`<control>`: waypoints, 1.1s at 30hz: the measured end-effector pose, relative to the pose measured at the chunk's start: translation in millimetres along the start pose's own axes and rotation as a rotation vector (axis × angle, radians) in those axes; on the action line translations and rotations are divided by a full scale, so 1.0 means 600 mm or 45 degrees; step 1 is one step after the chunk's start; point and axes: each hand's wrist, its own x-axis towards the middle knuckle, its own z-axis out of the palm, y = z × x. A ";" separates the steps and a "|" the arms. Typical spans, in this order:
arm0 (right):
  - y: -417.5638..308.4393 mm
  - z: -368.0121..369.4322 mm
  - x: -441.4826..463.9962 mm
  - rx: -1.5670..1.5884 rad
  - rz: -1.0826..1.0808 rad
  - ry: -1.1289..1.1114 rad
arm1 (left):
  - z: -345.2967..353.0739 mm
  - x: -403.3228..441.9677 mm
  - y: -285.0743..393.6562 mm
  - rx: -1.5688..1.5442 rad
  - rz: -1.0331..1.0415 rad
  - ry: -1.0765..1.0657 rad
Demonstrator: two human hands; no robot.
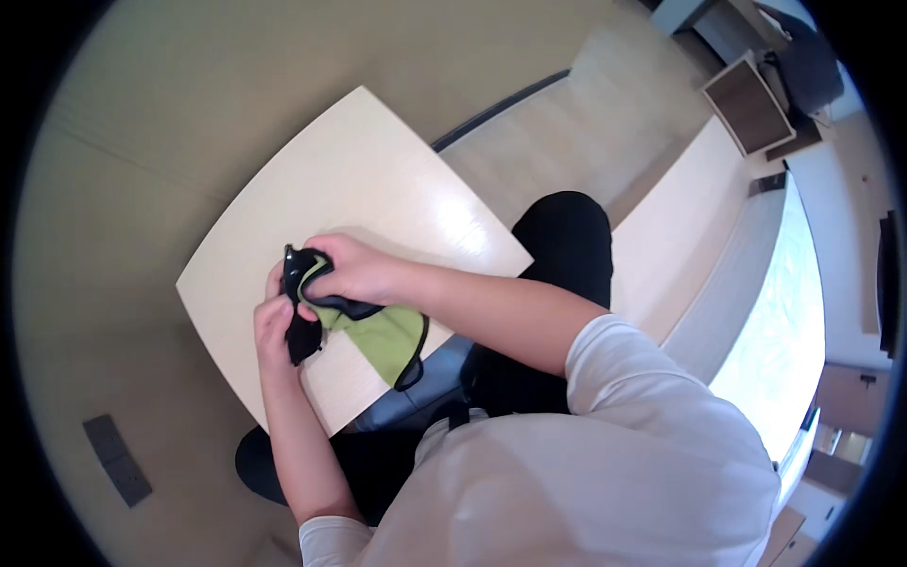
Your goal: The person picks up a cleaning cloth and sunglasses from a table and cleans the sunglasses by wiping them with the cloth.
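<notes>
Over the small pale table, my left hand grips a pair of black sunglasses by their outer side. One dark lens shows below my fingers, and part of the shiny frame stands up above them. A lime-green cloth with black edging is bunched in my right hand, pressed against the sunglasses. The rest of the cloth hangs toward me, and a black loop sits at its lower corner. My right fingertips are partly hidden in the folds.
My dark-clothed knee is beside the table's right edge. A long pale bench or ledge runs along the right, below a bright window surface. A wall socket plate is at lower left. Another person is at far upper right.
</notes>
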 end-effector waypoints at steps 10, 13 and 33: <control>0.000 0.001 0.007 -0.049 0.023 0.109 | 0.004 -0.016 -0.001 0.204 -0.081 0.166; 0.001 -0.001 0.007 0.012 0.027 0.152 | -0.003 -0.008 -0.005 0.189 -0.038 0.090; 0.017 -0.004 0.016 0.103 0.055 -0.036 | -0.020 -0.009 -0.009 -0.233 -0.053 0.078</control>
